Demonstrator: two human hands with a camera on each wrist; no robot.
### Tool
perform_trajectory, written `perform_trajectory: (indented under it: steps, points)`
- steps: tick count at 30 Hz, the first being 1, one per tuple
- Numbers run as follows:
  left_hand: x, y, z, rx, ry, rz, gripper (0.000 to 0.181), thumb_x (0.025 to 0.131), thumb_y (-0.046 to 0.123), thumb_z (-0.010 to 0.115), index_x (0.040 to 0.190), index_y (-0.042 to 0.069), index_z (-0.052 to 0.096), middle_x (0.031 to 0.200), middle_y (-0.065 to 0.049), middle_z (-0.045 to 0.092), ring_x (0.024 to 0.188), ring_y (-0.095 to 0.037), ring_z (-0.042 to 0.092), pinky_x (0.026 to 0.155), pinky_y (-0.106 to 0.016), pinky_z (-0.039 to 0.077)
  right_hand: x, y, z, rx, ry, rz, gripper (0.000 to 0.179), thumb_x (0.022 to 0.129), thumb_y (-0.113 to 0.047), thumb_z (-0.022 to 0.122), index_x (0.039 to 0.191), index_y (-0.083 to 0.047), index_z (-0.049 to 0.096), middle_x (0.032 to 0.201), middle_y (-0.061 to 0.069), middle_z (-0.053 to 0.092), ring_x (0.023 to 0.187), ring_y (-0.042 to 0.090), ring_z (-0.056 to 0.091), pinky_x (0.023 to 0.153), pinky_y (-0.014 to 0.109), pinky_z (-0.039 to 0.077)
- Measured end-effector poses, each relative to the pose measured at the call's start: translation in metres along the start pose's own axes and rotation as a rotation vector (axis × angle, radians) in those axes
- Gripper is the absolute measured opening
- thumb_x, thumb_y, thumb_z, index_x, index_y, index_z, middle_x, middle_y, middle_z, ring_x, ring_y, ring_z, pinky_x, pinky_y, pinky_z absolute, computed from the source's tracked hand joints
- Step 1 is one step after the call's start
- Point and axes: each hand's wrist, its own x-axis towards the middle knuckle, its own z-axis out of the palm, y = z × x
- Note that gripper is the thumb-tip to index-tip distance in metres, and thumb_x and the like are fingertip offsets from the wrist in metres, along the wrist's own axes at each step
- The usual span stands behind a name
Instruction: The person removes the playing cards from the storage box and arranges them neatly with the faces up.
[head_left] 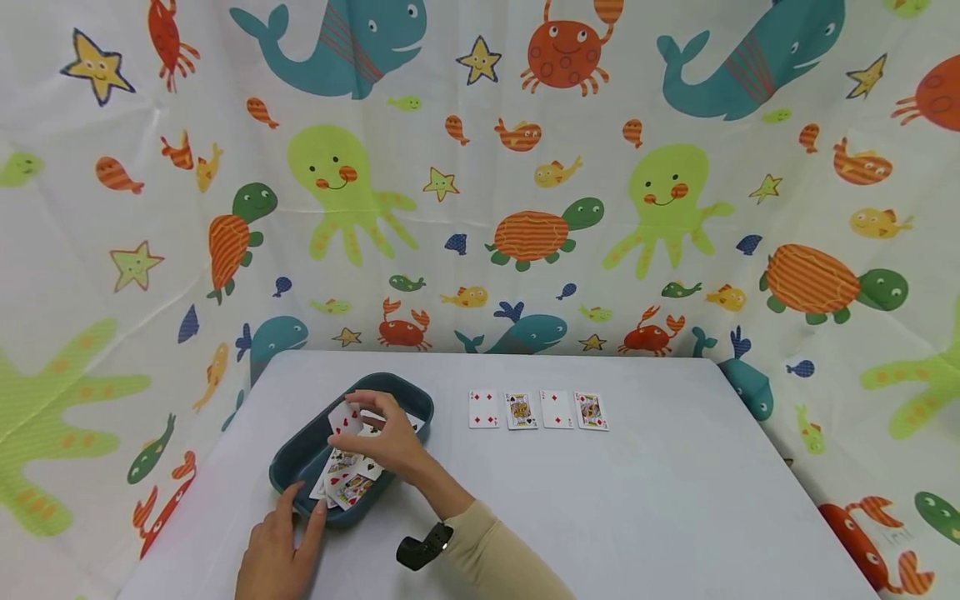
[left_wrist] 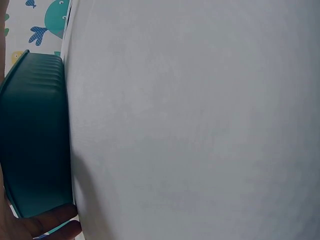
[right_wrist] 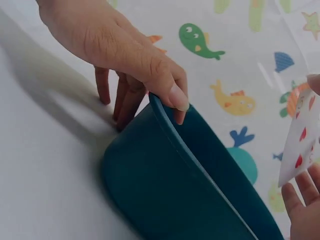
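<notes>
A dark teal plastic tub (head_left: 294,457) stands at the left of the white table, with a loose pile of playing cards (head_left: 347,479) inside. My left hand (head_left: 279,542) grips the tub's near-left end; in the right wrist view its thumb and a finger (right_wrist: 179,97) pinch the rim. Above the tub, my right hand (head_left: 393,437) holds one playing card (head_left: 345,418) between thumb and fingers. Red heart pips show on that card (right_wrist: 301,132) in the right wrist view. In the left wrist view the tub's outer wall (left_wrist: 35,135) appears beside the left fingertips.
Right of the tub, several cards lie face up in a row: a diamond card (head_left: 483,410), a face card (head_left: 521,411), another diamond card (head_left: 557,410) and a face card (head_left: 592,411). A curtain (head_left: 465,183) printed with sea animals hangs behind the table (head_left: 675,492).
</notes>
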Motion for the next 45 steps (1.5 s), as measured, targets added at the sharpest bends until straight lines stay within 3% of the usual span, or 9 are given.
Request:
perform_trajectory:
  steps: [9,18,32,45]
  points:
    - [-0.001,-0.002,-0.001,0.005,0.008,0.001,0.072,0.105,0.056,0.043,0.147,-0.001,0.035,0.120,-0.039,0.058,0.105,-0.052,0.058,0.090,-0.068,0.046,-0.021,0.009,-0.023,0.049,0.006,-0.047,0.056,0.086,-0.019,0.080,0.138,-0.013,0.058,0.139,-0.003,0.055,0.127,0.014,0.053,0.109,0.035,0.046]
    - [-0.001,-0.003,0.002,-0.003,0.017,-0.013,0.073,0.104,0.058,0.043,0.148,0.000,0.035,0.121,-0.039,0.058,0.108,-0.053,0.057,0.092,-0.068,0.045,-0.041,0.013,-0.048,0.085,0.002,-0.022,0.057,0.087,-0.015,0.080,0.139,-0.012,0.057,0.143,0.001,0.052,0.130,0.017,0.051,0.112,0.036,0.043]
    - [0.001,0.000,-0.002,-0.003,-0.020,-0.018,0.076,0.104,0.061,0.041,0.150,0.001,0.033,0.125,-0.040,0.055,0.109,-0.054,0.056,0.092,-0.069,0.045,-0.073,0.024,-0.098,-0.076,0.027,-0.007,0.061,0.086,-0.015,0.081,0.140,-0.006,0.055,0.149,0.015,0.047,0.135,0.032,0.048,0.113,0.049,0.041]
    - [0.000,-0.001,-0.005,-0.020,-0.024,0.007,0.076,0.104,0.060,0.043,0.149,0.000,0.033,0.124,-0.040,0.056,0.108,-0.054,0.057,0.091,-0.069,0.046,-0.090,0.041,-0.140,-0.376,-0.030,0.021,0.064,0.085,-0.033,0.083,0.136,-0.005,0.056,0.149,0.015,0.046,0.139,0.025,0.044,0.111,0.047,0.044]
